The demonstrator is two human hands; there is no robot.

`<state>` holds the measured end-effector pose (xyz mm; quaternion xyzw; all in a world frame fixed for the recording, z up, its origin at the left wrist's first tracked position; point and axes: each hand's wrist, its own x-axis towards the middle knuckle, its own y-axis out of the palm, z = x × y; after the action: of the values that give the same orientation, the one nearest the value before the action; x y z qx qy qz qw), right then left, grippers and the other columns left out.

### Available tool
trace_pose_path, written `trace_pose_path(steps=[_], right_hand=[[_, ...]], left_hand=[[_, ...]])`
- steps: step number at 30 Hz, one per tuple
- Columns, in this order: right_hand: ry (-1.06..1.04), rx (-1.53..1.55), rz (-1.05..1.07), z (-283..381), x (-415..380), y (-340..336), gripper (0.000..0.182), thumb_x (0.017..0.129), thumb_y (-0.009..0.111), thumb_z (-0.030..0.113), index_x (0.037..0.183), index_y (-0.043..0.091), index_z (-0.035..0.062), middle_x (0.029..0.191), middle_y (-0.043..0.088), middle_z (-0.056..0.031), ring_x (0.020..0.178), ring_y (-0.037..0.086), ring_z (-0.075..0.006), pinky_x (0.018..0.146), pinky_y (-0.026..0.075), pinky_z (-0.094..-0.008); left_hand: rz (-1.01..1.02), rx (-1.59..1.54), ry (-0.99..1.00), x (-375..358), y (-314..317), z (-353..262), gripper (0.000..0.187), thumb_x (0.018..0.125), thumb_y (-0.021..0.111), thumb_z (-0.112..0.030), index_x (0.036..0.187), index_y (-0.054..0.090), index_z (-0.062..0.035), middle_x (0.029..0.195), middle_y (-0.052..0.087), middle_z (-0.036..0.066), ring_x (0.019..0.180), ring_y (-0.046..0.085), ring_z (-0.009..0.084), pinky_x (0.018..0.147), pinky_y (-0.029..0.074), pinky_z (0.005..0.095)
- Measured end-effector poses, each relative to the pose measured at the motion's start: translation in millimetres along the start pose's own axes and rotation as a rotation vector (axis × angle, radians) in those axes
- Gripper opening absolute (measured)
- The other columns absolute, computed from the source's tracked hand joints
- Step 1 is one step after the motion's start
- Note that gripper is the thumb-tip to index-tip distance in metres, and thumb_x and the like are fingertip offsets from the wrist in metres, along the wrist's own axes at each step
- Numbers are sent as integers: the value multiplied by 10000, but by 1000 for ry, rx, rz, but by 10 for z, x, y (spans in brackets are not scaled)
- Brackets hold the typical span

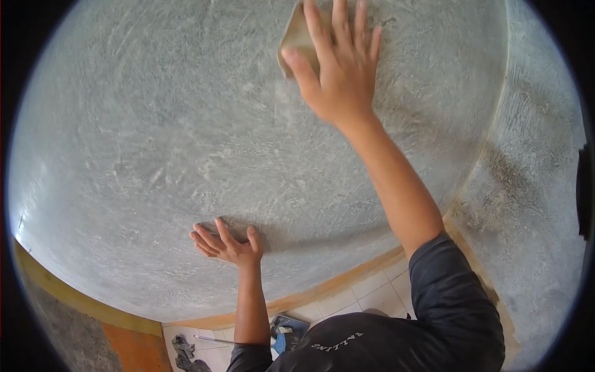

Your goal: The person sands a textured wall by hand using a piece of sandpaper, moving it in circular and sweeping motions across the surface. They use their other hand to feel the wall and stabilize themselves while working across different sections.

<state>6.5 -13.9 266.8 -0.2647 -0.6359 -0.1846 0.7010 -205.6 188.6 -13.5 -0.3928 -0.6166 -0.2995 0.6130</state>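
Note:
High on the grey plastered wall, my right hand lies with its fingers spread over a tan sheet of sandpaper, holding it flat against the surface. The sheet's left side shows past my thumb and forefinger; the rest is covered by the hand. My left hand rests lower on the same wall, toward the left, fingers apart and palm to the plaster, holding nothing. Fine swirling scratch marks cover the wall around both hands.
A second wall meets this one at a corner on the right. Below is a white tiled floor with an orange-brown edge strip. Grey crumpled cloth, a thin rod and a dark tray-like item lie near my left arm.

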Motion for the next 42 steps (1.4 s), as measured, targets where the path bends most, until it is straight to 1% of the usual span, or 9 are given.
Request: trace_pose_path(steps=[5,7,10,13,19,23,30,34,42], right_hand=[[-109,185,136,209,-2108,292,565,1024,474,553,1535,516,315,1609,435,-148,1486,339,-475,1164,177,-731],[-224,198,362,249,-3309,255,460,992,567,497,1424,632,353,1411,614,-27,1282,515,-338,1096,281,-650],[-344,144,323,10,-4332,367,374,931,654,510,1285,687,393,1278,629,1,1287,492,-311,1159,165,-660],[-341,126,287,-80,-3932,417,449,955,620,539,1398,619,464,1389,609,63,1360,458,-222,1203,131,-606],[-156,90,224,4,-1096,116,586,1049,389,582,1608,344,411,1729,223,-37,1588,171,-362,1237,52,-679],[-134,80,-26,-133,51,97,602,1066,340,583,1630,296,378,1738,173,-40,1587,157,-374,1248,59,-660],[-298,129,184,-96,-1479,195,634,1033,379,656,1601,377,375,1713,268,-52,1563,228,-404,1209,104,-717],[-643,12,183,-403,-3278,414,665,966,487,704,1573,407,442,1719,258,33,1583,217,-264,1244,89,-654],[-535,65,187,-1138,-2156,209,657,977,444,721,1579,379,464,1731,217,35,1594,183,-255,1251,68,-647]], left_hand=[[-8,1,7,-1,25,10,743,996,480,-604,1548,433,-109,1661,226,303,1566,117,483,1211,67,662],[-15,2,12,-23,-2,25,741,995,481,-601,1545,435,-107,1660,228,302,1566,118,483,1212,69,660],[-42,10,21,-17,21,9,721,1005,455,-596,1537,445,-109,1654,245,303,1563,131,486,1214,82,654],[-31,-15,38,-30,-13,49,710,1015,421,-595,1531,449,-109,1649,261,303,1558,144,492,1215,97,651],[-23,13,48,32,-28,-24,708,1039,398,-572,1556,415,-89,1659,244,290,1555,156,490,1218,101,646],[-21,11,56,29,-18,-7,705,1035,408,-573,1552,423,-94,1656,250,290,1553,163,492,1220,100,645],[-47,7,43,23,2,-15,701,1031,427,-573,1545,436,-96,1661,250,276,1558,170,473,1224,113,633],[-26,17,27,34,-37,-51,705,1034,430,-581,1544,439,-94,1668,240,267,1561,157,470,1219,119,641],[16,-98,-24,65,-29,-432,692,1055,352,-565,1533,465,-78,1675,212,292,1569,99,491,1228,28,642]])
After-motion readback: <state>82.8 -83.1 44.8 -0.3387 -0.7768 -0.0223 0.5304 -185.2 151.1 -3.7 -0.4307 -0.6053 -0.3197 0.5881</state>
